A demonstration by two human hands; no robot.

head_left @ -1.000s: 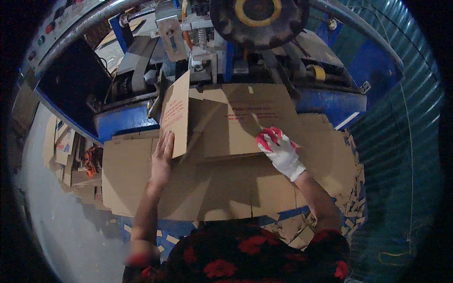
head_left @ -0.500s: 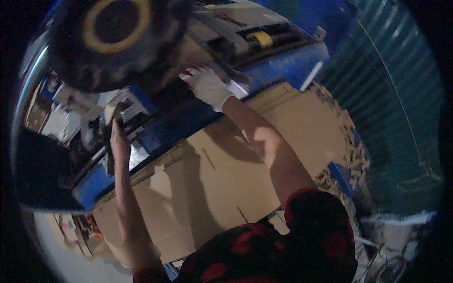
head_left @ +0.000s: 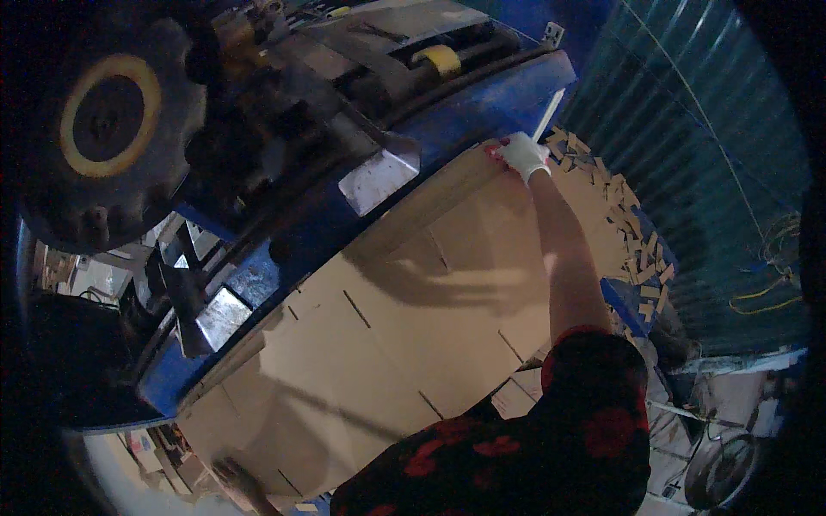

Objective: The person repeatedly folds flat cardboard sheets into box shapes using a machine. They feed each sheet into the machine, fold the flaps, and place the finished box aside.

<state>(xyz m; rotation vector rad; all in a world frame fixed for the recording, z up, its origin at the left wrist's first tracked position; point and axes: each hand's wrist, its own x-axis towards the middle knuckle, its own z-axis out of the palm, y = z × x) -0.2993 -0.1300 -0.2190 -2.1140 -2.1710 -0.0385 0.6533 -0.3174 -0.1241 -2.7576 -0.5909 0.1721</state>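
A large brown cardboard sheet, with several short slots cut in it, lies in front of me along a blue machine. My right hand, in a whitish glove with red fingertips, is closed on the sheet's far right corner. Down at the lower left, my bare left hand rests at the sheet's near left end. Its fingers look stretched out over the cardboard, though that spot is dim. The machine's blue edge runs just beyond the sheet, with a bent metal plate on it.
A big dark toothed wheel with a yellow ring stands at the upper left. Another shiny metal plate sits below it. Cardboard scraps are heaped at the right, by a green corrugated wall. A round fan-like thing stands lower right.
Both hands have left the machine. My left hand has come down to the sheet's near left end, and my right has moved right to its far corner. The view has shifted too.
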